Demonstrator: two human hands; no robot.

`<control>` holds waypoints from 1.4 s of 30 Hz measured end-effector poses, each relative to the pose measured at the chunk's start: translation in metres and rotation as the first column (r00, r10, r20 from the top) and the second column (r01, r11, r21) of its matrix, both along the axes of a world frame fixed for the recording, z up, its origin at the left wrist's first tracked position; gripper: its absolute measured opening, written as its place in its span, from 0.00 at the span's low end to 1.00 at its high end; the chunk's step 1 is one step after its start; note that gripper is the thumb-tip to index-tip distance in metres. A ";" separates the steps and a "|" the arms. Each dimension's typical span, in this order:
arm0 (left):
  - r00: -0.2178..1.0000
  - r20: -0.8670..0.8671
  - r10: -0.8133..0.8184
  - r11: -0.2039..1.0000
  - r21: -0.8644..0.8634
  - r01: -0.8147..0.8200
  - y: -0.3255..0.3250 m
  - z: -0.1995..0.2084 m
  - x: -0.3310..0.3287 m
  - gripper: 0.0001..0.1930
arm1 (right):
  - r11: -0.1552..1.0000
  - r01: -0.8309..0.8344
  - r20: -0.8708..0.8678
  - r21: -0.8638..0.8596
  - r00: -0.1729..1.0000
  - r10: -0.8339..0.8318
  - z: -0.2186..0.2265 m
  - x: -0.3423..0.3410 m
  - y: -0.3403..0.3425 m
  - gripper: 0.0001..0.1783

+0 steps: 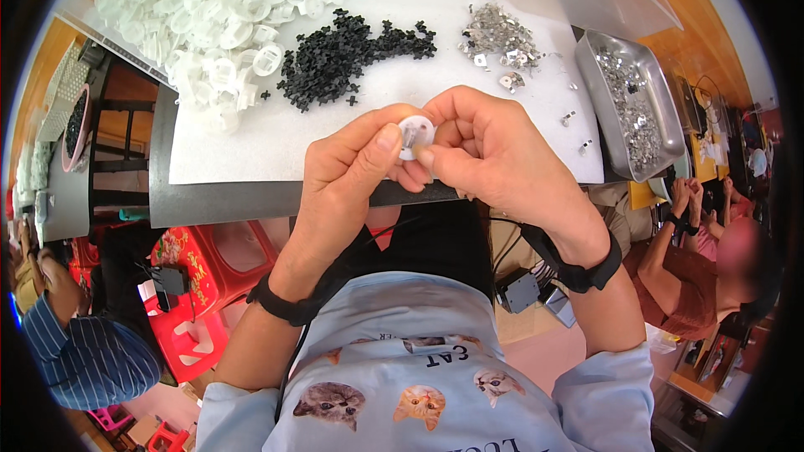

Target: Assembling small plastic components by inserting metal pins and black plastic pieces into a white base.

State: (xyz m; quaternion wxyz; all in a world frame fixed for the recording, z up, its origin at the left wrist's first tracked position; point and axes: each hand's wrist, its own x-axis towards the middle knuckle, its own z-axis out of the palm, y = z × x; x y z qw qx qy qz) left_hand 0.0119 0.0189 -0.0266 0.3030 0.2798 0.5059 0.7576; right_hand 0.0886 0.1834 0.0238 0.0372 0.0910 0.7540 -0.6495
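Just over the near edge of the white sheet, my left hand pinches a small round white plastic part between thumb and fingers. My right hand closes on it from the other side, its thumb pressed against the lower right rim. Small metallic-looking details show in the face of the part. Whether a separate tiny piece sits under my right fingertips is hidden. Beyond my hands lies a heap of black cross-shaped pieces. Farther right is a loose pile of small metal clips.
A large heap of translucent white plastic parts fills the back left. At right stands a metal tray holding metal clips. The white sheet covers a dark table. Red plastic stools stand at lower left. People sit on both sides.
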 end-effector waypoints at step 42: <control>0.995 0.005 0.104 0.994 0.013 -0.104 0.005 -0.001 0.009 0.16 | 0.992 0.063 -0.086 0.113 0.995 -0.053 -0.015 -0.003 -0.008 0.16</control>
